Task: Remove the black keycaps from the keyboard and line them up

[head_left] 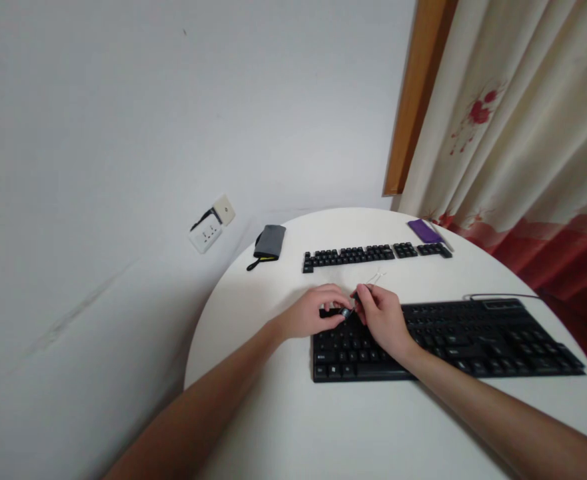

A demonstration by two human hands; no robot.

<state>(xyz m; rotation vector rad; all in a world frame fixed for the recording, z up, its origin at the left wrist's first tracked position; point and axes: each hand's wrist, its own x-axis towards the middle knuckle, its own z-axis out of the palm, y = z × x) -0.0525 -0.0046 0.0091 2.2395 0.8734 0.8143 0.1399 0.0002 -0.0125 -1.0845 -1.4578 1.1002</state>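
A black keyboard [473, 340] lies on the round white table [283, 427]. Both hands meet over the keyboard's far left corner. My left hand [313, 312] rests on the keys, fingers curled, pinching a small dark keycap [346, 312]. My right hand [383, 319] is closed around a thin tool [356, 300] whose tip touches that keycap. Beyond the hands, a long row of loose black keycaps [373, 255] is laid out on the table.
A grey pouch with a black strap [269, 243] lies at the far left of the table and a purple flat object [424, 231] at the far right. A wall socket [206, 233] sits low on the wall. A curtain [523, 133] hangs on the right. The keyboard's cable [503, 295] runs behind it.
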